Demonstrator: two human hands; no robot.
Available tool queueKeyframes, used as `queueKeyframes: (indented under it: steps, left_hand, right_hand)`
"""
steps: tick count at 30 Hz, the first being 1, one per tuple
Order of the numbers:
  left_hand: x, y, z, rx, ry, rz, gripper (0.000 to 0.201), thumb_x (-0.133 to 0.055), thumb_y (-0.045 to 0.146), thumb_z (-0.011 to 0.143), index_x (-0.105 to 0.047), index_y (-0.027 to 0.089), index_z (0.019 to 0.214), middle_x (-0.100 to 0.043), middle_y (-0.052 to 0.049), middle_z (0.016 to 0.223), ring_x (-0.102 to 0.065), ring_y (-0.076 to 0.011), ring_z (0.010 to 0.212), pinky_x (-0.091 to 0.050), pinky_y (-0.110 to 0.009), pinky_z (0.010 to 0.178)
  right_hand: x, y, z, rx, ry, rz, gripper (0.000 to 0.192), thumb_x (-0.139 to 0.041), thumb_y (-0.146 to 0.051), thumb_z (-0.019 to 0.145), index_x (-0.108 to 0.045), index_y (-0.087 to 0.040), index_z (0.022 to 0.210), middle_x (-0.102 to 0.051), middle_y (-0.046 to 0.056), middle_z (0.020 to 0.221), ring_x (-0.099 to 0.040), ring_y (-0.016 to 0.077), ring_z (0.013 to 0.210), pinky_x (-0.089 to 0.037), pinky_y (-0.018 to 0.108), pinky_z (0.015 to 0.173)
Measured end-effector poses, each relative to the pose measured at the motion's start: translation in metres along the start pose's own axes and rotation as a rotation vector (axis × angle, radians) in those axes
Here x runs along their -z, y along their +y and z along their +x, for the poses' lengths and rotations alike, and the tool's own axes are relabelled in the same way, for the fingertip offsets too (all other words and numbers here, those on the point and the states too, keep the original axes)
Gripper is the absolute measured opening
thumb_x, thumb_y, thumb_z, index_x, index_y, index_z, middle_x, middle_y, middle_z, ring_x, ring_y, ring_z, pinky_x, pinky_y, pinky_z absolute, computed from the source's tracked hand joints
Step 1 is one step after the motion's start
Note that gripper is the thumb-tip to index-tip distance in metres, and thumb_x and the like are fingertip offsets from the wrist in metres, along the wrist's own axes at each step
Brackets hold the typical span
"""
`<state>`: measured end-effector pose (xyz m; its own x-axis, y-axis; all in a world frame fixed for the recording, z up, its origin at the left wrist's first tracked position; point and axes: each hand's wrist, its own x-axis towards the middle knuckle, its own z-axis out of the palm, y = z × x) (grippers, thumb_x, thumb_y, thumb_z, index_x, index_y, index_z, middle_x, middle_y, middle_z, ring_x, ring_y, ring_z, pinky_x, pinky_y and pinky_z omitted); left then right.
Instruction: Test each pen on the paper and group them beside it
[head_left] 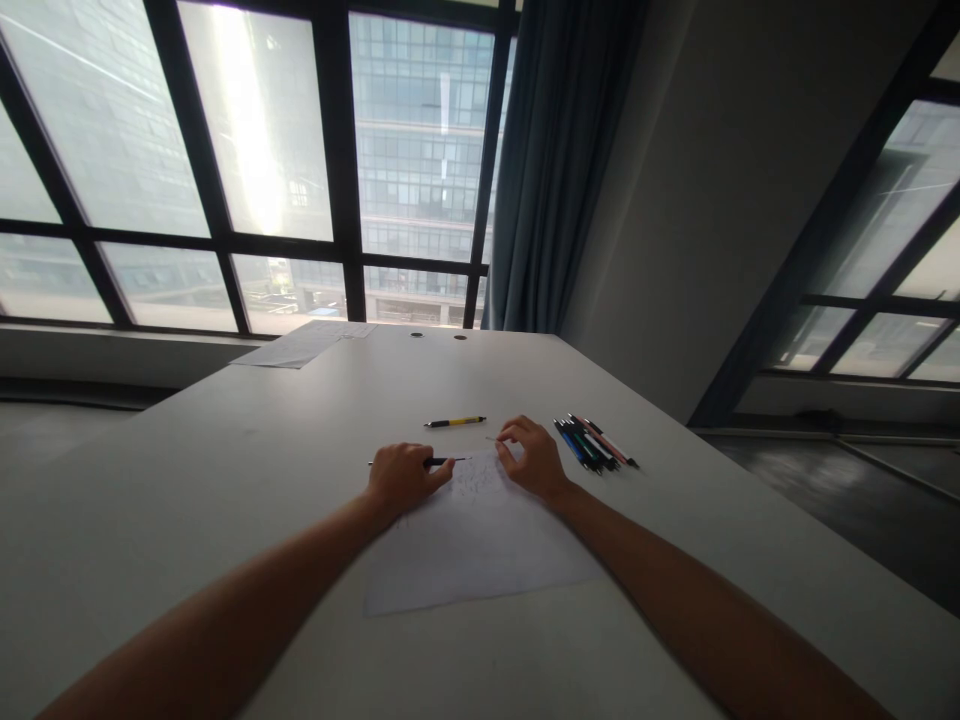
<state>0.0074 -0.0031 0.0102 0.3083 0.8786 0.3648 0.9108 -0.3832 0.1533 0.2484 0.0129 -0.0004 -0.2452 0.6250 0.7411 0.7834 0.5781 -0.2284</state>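
My left hand (409, 478) is closed around a slim dark pen (438, 461) lying nearly level, its thin tip pointing right over the written-on sheet of paper (472, 560). To the right, my right hand (534, 460) pinches a tiny, thin piece (490, 438) between thumb and fingers; it is too small to identify. A gap separates this piece from the pen's tip. Both hands are at the upper part of the sheet, which carries small dark scribbles. Beyond them lies a yellow and black pen (455, 422), touched by neither hand.
A cluster of several pens (589, 446) in dark, blue, green and reddish colours lies right of my right hand. More paper sheets (289, 347) rest at the far left of the white table (300, 420). Two round inserts sit near its far edge, before windows and a curtain (559, 170).
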Motion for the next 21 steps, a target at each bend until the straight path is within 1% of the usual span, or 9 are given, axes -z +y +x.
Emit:
queueKeyframes:
  steps: [3,9,11,13,16,19,21]
  left_hand:
    - [0.001,0.001,0.000,0.011,-0.013,0.003,0.052,-0.040,0.058,0.086,-0.068,0.019,0.068,-0.072,-0.008,0.074,-0.065,-0.0230,0.071,-0.039,-0.028,0.060]
    - [0.000,0.001,0.000,0.005,-0.020,0.003,0.053,-0.040,0.059,0.085,-0.069,0.019,0.068,-0.071,-0.008,0.074,-0.066,-0.0232,0.071,-0.039,-0.028,0.060]
    - [-0.001,0.000,0.000,-0.002,-0.020,0.000,0.053,-0.039,0.060,0.086,-0.068,0.019,0.067,-0.071,-0.008,0.074,-0.066,-0.0232,0.071,-0.040,-0.028,0.060]
    - [-0.001,0.000,0.000,-0.004,-0.025,0.000,0.054,-0.039,0.060,0.086,-0.068,0.019,0.067,-0.071,-0.008,0.074,-0.066,-0.0230,0.071,-0.040,-0.028,0.060]
    - [-0.002,0.000,0.000,-0.005,-0.038,0.009,0.055,-0.039,0.061,0.086,-0.069,0.019,0.068,-0.071,-0.009,0.075,-0.066,-0.0231,0.072,-0.040,-0.028,0.061]
    - [-0.002,0.001,0.000,-0.029,-0.035,0.026,0.055,-0.039,0.061,0.086,-0.068,0.019,0.068,-0.071,-0.009,0.074,-0.066,-0.0239,0.072,-0.041,-0.029,0.061]
    - [-0.001,0.002,0.000,-0.055,-0.024,0.034,0.055,-0.038,0.061,0.087,-0.068,0.019,0.068,-0.071,-0.009,0.074,-0.066,-0.0240,0.072,-0.041,-0.030,0.063]
  right_hand:
    - [-0.002,-0.001,0.000,-0.005,-0.032,-0.057,0.005,-0.061,-0.014,0.077,-0.063,-0.018,0.078,-0.064,0.006,0.092,-0.059,0.0199,0.086,-0.041,0.034,0.079]
    - [-0.005,0.002,0.000,-0.045,-0.198,-0.219,0.003,-0.068,-0.018,0.074,-0.066,-0.018,0.077,-0.064,0.008,0.096,-0.056,0.0236,0.093,-0.037,0.038,0.082]
    - [-0.004,0.003,0.001,-0.036,-0.208,-0.213,0.004,-0.067,-0.019,0.074,-0.067,-0.018,0.077,-0.064,0.008,0.096,-0.056,0.0238,0.093,-0.036,0.038,0.082]
    - [-0.002,0.002,0.002,-0.022,-0.163,-0.173,0.006,-0.064,-0.017,0.074,-0.066,-0.018,0.080,-0.065,0.007,0.095,-0.056,0.0232,0.093,-0.036,0.038,0.083]
    - [0.003,-0.005,0.002,0.061,-0.085,-0.055,0.016,-0.059,-0.015,0.077,-0.064,-0.017,0.092,-0.065,0.008,0.096,-0.057,0.0225,0.093,-0.037,0.038,0.084]
    - [0.003,-0.019,0.000,0.203,-0.137,0.069,0.018,-0.060,-0.022,0.083,-0.062,-0.018,0.101,-0.066,0.008,0.098,-0.057,0.0227,0.093,-0.039,0.038,0.082]
    - [0.000,-0.030,-0.002,0.255,-0.177,0.106,0.012,-0.059,-0.027,0.088,-0.063,-0.020,0.097,-0.067,0.007,0.095,-0.057,0.0221,0.090,-0.039,0.038,0.081]
